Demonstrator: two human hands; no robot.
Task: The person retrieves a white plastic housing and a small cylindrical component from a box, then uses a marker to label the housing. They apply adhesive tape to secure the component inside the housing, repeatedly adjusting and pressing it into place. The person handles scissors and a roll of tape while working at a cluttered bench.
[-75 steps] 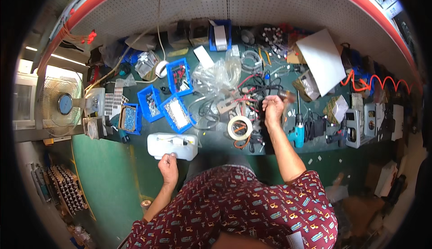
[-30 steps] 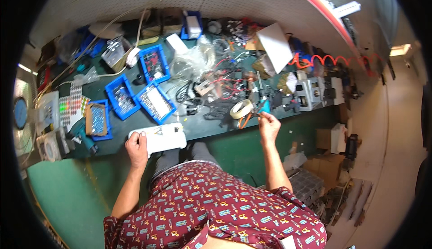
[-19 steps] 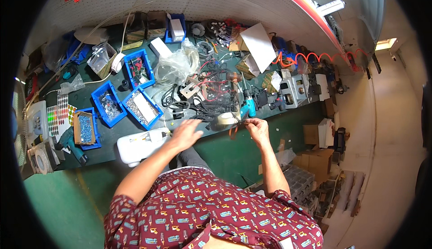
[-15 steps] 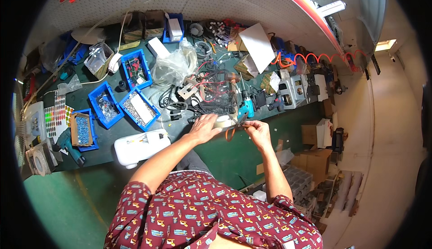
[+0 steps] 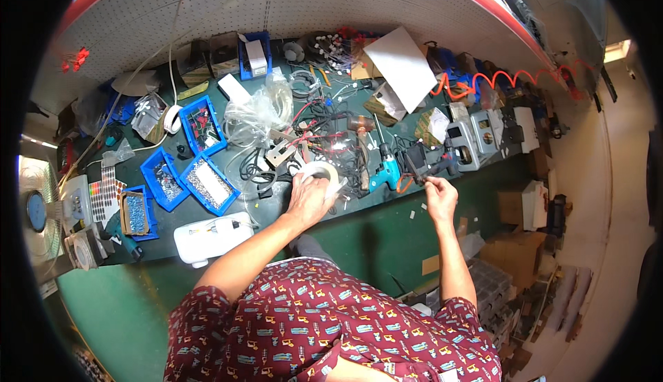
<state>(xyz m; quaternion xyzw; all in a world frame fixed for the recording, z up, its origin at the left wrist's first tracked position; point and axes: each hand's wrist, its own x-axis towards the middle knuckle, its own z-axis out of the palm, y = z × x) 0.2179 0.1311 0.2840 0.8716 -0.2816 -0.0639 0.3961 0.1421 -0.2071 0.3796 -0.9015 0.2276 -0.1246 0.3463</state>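
My left hand (image 5: pixel 309 199) is closed on a wide roll of pale tape (image 5: pixel 330 170) at the bench's front edge. A loose clear end of the tape seems to show beside the fingers. Farther right, my right hand (image 5: pixel 440 197) pinches a pair of scissors (image 5: pixel 405 184) with an orange handle loop, held low over the bench edge; the fingers hide part of them. Between the hands a teal cordless drill (image 5: pixel 385 172) lies with its bit pointing away from me. A dark power tool (image 5: pixel 442 164) lies just beyond my right hand.
Tangled cables and a clear plastic bag (image 5: pixel 259 114) cover the middle of the bench. Blue bins (image 5: pixel 209 183) of small parts stand on the left, near a white plastic container (image 5: pixel 213 238). Grey housings (image 5: pixel 464 146) and a coiled orange hose (image 5: pixel 494 81) are at right.
My right hand has moved right with the scissors, away from the tape. My left hand has shifted slightly, and the roll now lies tilted with its ring showing. The view has turned somewhat.
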